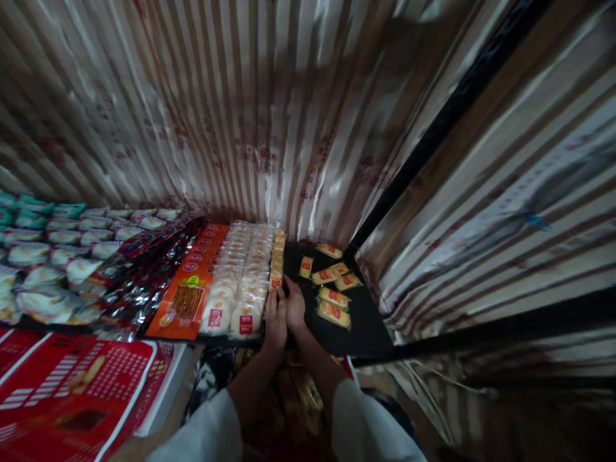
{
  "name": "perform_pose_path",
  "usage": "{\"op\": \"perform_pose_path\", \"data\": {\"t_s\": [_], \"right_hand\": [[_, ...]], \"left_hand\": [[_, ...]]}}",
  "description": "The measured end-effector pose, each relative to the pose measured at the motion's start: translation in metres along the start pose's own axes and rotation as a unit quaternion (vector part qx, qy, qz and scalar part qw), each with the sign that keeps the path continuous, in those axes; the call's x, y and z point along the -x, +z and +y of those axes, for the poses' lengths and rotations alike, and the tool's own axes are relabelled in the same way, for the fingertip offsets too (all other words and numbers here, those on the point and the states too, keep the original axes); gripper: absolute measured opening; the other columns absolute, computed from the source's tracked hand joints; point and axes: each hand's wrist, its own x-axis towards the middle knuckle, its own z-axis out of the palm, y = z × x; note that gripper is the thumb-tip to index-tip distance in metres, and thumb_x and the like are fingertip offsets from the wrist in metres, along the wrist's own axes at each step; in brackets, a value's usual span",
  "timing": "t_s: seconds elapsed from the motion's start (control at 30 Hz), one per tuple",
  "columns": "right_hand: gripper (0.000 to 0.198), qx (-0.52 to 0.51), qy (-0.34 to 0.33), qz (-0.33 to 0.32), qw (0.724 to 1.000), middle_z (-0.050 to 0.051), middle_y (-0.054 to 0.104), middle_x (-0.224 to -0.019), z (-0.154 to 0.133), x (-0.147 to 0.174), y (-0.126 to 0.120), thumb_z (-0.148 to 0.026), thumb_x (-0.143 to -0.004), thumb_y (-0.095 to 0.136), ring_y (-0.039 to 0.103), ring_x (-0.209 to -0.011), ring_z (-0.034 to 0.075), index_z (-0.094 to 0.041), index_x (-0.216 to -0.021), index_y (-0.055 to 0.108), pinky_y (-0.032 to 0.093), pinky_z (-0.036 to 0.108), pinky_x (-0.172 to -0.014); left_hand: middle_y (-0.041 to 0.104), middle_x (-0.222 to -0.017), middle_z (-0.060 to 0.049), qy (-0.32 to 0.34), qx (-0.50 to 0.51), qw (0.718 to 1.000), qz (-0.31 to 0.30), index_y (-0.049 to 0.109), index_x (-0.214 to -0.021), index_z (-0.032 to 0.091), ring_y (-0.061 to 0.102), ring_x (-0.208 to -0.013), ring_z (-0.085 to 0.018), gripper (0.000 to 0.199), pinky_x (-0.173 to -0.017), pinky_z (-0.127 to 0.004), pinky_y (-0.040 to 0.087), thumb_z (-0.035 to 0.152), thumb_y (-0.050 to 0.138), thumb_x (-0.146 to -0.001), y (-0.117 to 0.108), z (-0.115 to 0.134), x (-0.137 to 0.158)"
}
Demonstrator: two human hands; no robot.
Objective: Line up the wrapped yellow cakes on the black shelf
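My left hand (275, 324) and my right hand (294, 305) meet at the near end of a row of small yellow snack packets (276, 256). Their fingers are closed together around the nearest packets, which they partly hide. The row stands on a black shelf (359, 333), packed against two columns of clear-wrapped round white crackers (246, 314) with red labels. Right of my right hand, several loose yellow packets (333, 314) with red labels lie flat at scattered angles.
An orange snack bag (187, 289) and dark shiny packets (154, 256) lie left of the crackers. Farther left are rows of white packets (29, 253). A red printed box (72, 391) sits below. A black post (423, 147) rises at the right before striped sheeting (260, 115).
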Motion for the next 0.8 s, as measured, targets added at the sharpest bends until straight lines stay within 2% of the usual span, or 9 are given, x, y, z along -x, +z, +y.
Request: {"op": "perform_pose_path", "data": {"t_s": [0.13,0.23,0.4,0.5,0.67,0.8], "right_hand": [[0.046,0.024,0.014,-0.003,1.0,0.011,0.065,-0.11,-0.005,0.002,0.0,-0.038,-0.083,0.05,0.058,-0.1,0.022,-0.015,-0.121,0.059,0.045,0.037,-0.092],[0.047,0.022,0.016,0.023,0.999,0.012,0.062,-0.116,-0.009,0.011,-0.006,-0.037,-0.082,0.052,0.055,-0.105,0.023,-0.013,-0.122,0.057,0.044,0.037,-0.094],[0.044,-0.024,0.04,0.027,0.999,0.012,0.061,-0.116,-0.008,0.047,-0.021,-0.037,-0.085,0.048,0.056,-0.104,0.022,-0.015,-0.121,0.058,0.046,0.034,-0.091],[0.042,-0.037,0.061,0.01,0.997,0.01,0.063,-0.114,-0.005,0.073,-0.028,-0.034,-0.085,0.046,0.055,-0.106,0.022,-0.017,-0.121,0.059,0.045,0.033,-0.092],[0.04,-0.055,0.062,0.002,0.997,0.008,0.067,-0.105,-0.001,0.116,-0.042,-0.033,-0.087,0.042,0.058,-0.103,0.021,-0.019,-0.117,0.062,0.047,0.034,-0.091],[0.038,-0.057,0.07,-0.016,0.996,0.006,0.068,-0.104,0.009,0.156,-0.057,-0.033,-0.089,0.035,0.061,-0.097,0.02,-0.021,-0.112,0.064,0.048,0.033,-0.089]], "left_hand": [[0.04,-0.148,-0.009,-0.012,-0.01,1.0,-0.009,0.046,-0.135,0.014,0.033,-0.138,-0.017,0.047,-0.117,-0.028,0.02,0.021,0.04,-0.089,-0.002,0.005,0.002],[0.042,-0.146,-0.006,-0.004,-0.021,1.0,-0.006,0.048,-0.134,0.016,0.033,-0.138,-0.016,0.046,-0.117,-0.025,0.02,0.023,0.041,-0.089,-0.005,0.008,0.011],[0.055,-0.132,-0.013,0.0,-0.013,1.0,-0.016,0.053,-0.126,0.012,0.049,-0.123,-0.019,0.042,-0.109,-0.03,0.035,0.024,0.037,-0.089,-0.01,0.01,0.048],[0.058,-0.128,-0.01,0.002,-0.009,0.999,-0.043,0.054,-0.125,0.016,0.053,-0.118,-0.019,0.041,-0.105,-0.03,0.038,0.026,0.034,-0.09,-0.014,0.007,0.076],[0.059,-0.125,-0.014,0.024,-0.056,0.996,-0.062,0.056,-0.121,0.012,0.053,-0.117,-0.022,0.043,-0.105,-0.035,0.038,0.031,0.033,-0.091,-0.021,-0.009,0.118],[0.062,-0.121,-0.013,0.02,-0.083,0.991,-0.107,0.061,-0.113,0.017,0.054,-0.117,-0.022,0.039,-0.106,-0.037,0.037,0.033,0.033,-0.091,-0.026,-0.04,0.14]]}}
